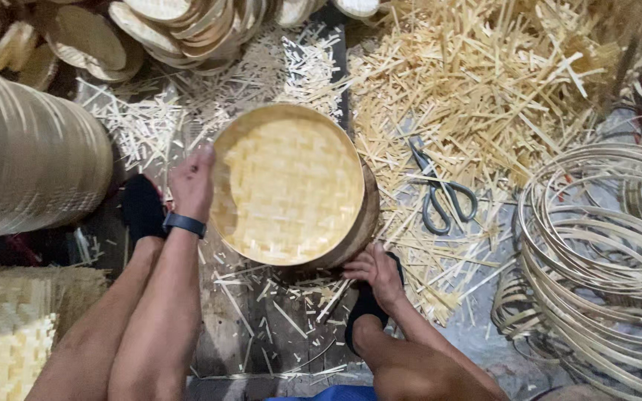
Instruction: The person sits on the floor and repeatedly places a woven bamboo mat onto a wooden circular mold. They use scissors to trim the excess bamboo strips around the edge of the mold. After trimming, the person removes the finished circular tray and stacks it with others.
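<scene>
A round woven bamboo tray (pixel 287 186) with a pale plaited bottom and a low rim lies on the floor in the middle. My left hand (pixel 192 180) grips its left rim, thumb over the edge; a dark band sits on that wrist. My right hand (pixel 377 271) presses against the tray's lower right rim, fingers curled under it. Both hands hold the same tray.
Grey scissors (pixel 441 194) lie right of the tray on bamboo offcuts (pixel 484 82). Coiled bamboo hoops (pixel 596 252) pile at the right. A tall stack of trays (pixel 27 152) stands left, woven mats (pixel 9 334) at lower left, more finished trays (pixel 165 26) along the top.
</scene>
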